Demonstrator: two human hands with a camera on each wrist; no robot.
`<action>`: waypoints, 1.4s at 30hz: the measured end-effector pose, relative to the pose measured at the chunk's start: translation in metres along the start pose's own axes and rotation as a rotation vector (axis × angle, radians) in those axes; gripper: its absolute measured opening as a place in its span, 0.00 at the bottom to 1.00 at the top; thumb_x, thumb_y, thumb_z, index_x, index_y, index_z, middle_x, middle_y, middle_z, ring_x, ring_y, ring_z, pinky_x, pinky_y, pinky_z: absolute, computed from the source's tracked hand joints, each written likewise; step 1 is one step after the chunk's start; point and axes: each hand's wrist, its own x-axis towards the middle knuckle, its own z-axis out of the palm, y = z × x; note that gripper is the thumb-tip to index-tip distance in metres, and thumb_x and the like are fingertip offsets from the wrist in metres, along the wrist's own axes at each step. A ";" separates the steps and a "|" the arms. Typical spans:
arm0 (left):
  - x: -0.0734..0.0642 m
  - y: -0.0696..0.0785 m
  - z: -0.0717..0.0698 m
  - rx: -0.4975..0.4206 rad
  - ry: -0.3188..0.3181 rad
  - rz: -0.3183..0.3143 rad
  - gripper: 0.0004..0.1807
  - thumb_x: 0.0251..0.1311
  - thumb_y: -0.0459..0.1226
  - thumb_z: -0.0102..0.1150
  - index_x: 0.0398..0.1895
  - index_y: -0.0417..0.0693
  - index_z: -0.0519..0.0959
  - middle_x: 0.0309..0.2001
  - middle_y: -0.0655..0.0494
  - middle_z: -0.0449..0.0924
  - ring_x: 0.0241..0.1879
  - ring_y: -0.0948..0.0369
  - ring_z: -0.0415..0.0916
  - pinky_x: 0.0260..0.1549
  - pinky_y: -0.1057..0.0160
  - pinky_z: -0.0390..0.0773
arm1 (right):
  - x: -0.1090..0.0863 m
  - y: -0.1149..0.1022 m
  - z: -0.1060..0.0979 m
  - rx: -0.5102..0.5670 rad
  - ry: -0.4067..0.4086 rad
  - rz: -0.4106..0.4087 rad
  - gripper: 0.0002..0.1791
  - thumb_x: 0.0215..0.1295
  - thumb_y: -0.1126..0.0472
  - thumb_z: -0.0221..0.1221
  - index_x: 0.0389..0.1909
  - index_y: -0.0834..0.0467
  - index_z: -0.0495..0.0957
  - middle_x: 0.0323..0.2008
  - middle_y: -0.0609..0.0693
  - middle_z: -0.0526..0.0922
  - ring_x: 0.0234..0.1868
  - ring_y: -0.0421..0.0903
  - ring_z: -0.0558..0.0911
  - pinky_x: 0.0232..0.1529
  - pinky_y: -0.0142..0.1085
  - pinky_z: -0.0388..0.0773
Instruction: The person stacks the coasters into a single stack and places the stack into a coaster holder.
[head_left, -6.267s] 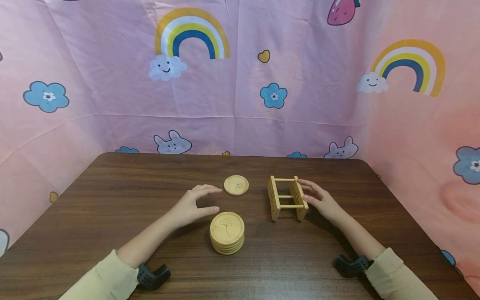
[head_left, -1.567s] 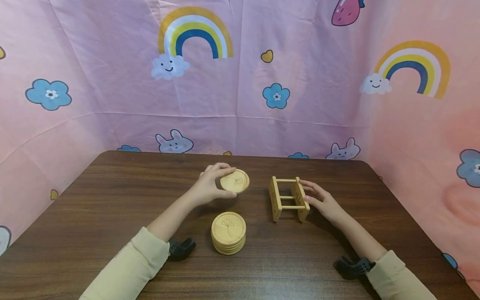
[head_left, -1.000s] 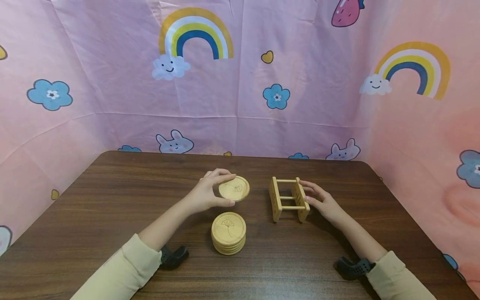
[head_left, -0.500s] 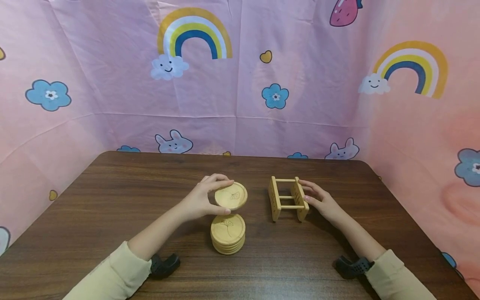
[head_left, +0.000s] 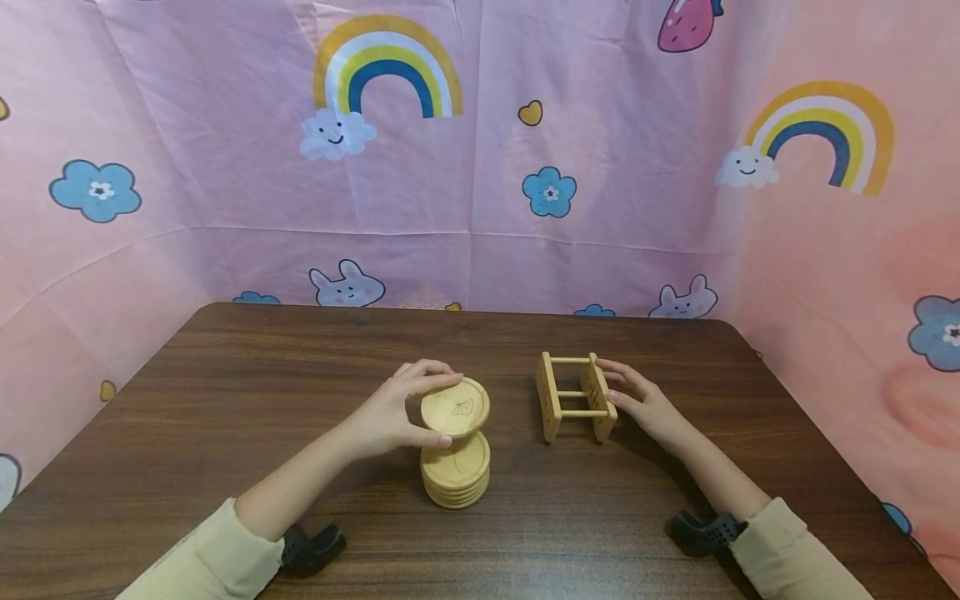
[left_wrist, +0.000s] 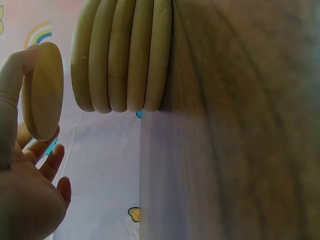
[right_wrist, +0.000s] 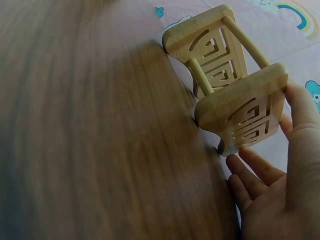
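With thumb and fingers, my left hand (head_left: 386,417) grips a round wooden coaster (head_left: 455,407) by its edge; a leaf is engraved on it. Beneath it stands a stack of matching wooden coasters (head_left: 454,475), and the left wrist view shows a gap between the held coaster (left_wrist: 46,92) and the stack (left_wrist: 117,60). To the right is a wooden coaster rack (head_left: 551,408) with two side panels joined by rods. My right hand (head_left: 648,404) touches its right panel with fairly straight fingers. Cut-out patterns show on the panels in the right wrist view, where fingertips lie by the rack's foot.
All of this is on a dark brown wooden table (head_left: 262,400). A pink cloth (head_left: 480,250) printed with rainbows, flowers and rabbits hangs behind and along the sides. Black devices are worn on the left wrist (head_left: 311,550) and right wrist (head_left: 705,533).
My left hand took up the single coaster lying behind the stack and brought it nearer, over the stack's rear part. My right hand and the rack have stayed in place.
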 end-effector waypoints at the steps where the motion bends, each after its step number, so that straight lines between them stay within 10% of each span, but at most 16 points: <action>1: -0.001 0.000 0.000 -0.010 -0.004 0.001 0.43 0.43 0.40 0.84 0.67 0.43 0.78 0.66 0.47 0.74 0.66 0.47 0.65 0.64 0.37 0.63 | 0.000 0.000 0.000 -0.001 0.001 0.000 0.29 0.79 0.63 0.53 0.76 0.65 0.61 0.69 0.72 0.69 0.71 0.70 0.67 0.67 0.66 0.62; 42: -0.029 -0.005 0.011 -0.051 -0.160 0.047 0.42 0.47 0.45 0.82 0.69 0.50 0.78 0.67 0.57 0.75 0.64 0.57 0.64 0.61 0.41 0.60 | -0.001 -0.003 0.000 -0.011 -0.002 -0.004 0.29 0.79 0.63 0.54 0.76 0.64 0.61 0.70 0.72 0.69 0.71 0.70 0.67 0.67 0.66 0.62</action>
